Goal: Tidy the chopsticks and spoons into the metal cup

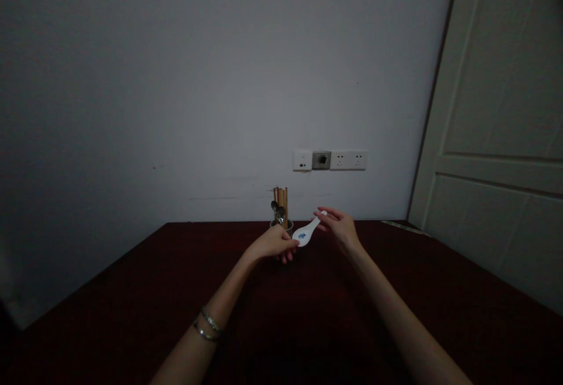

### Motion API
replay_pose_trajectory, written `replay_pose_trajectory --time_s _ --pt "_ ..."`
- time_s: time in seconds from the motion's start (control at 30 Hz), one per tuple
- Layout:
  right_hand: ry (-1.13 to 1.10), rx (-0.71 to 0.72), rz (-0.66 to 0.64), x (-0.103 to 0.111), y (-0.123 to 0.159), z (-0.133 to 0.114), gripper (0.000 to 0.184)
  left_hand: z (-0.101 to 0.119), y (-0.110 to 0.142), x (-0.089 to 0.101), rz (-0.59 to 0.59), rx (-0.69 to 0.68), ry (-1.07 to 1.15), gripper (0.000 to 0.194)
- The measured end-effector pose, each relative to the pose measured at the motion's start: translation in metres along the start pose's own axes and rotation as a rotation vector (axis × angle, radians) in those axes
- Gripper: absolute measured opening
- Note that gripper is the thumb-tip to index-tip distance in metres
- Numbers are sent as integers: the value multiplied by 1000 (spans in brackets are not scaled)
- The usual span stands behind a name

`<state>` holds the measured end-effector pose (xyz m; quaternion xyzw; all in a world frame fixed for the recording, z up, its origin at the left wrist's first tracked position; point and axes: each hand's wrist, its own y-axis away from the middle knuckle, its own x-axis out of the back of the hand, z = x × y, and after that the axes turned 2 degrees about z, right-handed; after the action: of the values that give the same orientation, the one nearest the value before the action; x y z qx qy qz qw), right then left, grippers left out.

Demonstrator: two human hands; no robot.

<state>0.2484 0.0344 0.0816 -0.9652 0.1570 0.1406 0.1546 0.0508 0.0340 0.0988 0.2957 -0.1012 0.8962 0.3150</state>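
A white soup spoon [307, 232] with a blue pattern in its bowl is held up between both hands above the table. My left hand [275, 243] pinches the edge of the bowl, thumb on top. With its fingertips, my right hand [338, 225] grips the end of the handle, which points up and to the right. Just behind my left hand stands a cup [289, 226], partly hidden by that hand. Several wooden chopsticks [282, 200] and metal spoons [280, 213] stick up from it.
The dark red table [185, 273] reaches back to a grey wall [211, 91]. Sockets and switch plates [348, 160] are mounted low on the wall. A pale panelled door [497, 127] stands along the right side. A flat strip [404, 228] lies at the table's back right edge.
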Motion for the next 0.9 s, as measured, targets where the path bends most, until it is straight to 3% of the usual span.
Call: replay_pose_trajectory --time_s 0.27,0.53,0.73,0.9 --pt "-82 17 43 -4 5 -3 38 8 0 1 125 103 110 28" --pt "-119 -3 23 -13 13 -5 36 3 -6 11 426 78 197 26" --pt "-101 -81 -32 -22 16 0 30 -5 -13 33 703 -143 35 26" --pt "-16 -177 -143 -31 19 10 31 9 -21 62 756 -412 -265 29"
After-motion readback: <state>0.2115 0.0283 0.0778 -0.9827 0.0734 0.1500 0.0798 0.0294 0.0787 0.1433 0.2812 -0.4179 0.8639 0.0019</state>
